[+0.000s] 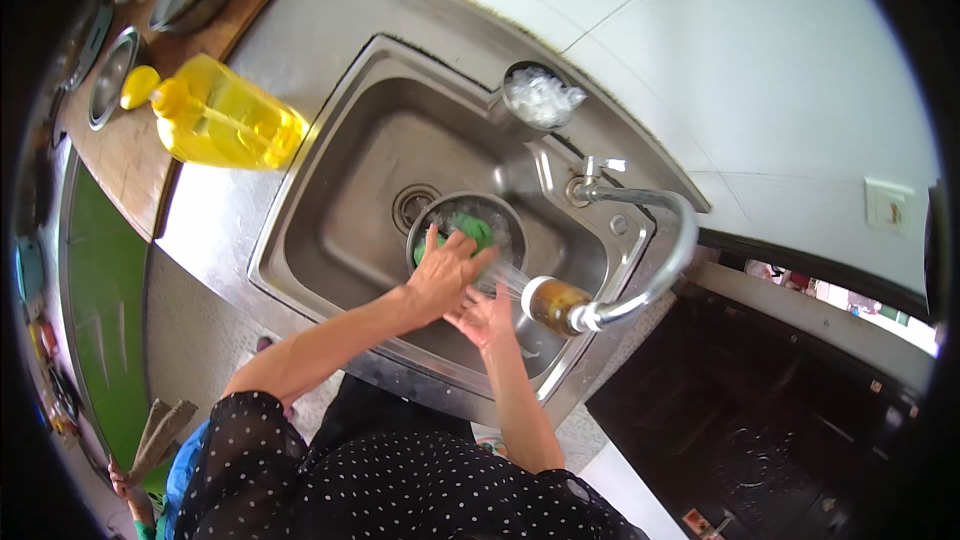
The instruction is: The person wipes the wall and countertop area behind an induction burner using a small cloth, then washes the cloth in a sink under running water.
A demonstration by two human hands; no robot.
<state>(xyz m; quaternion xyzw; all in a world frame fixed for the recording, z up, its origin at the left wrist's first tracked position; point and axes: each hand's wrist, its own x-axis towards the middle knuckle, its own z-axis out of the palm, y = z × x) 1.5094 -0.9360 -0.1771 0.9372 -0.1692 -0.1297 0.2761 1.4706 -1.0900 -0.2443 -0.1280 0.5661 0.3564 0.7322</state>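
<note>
A round metal bowl (pixel 514 219) stands in the stainless steel sink (pixel 352 157), with water and a wet green cloth (pixel 472 231) in it. My left hand (pixel 448 270) is over the bowl's near side with its fingers apart, back up; it hides part of the cloth, and whether it touches it cannot be made out. Just right of it and lower, my right hand (pixel 484 315) is turned palm up with spread fingers and nothing in it. Water sprays from the faucet's filter head (pixel 556 305) towards my hands and the bowl.
The curved faucet pipe (pixel 679 240) arches over the sink's right side. A metal cup (pixel 517 120) with crumpled clear plastic stands at the back rim. Left are a yellow detergent bottle (pixel 225 120) and metal bowls (pixel 116 79). Another person's hand (pixel 118 478) shows lower left.
</note>
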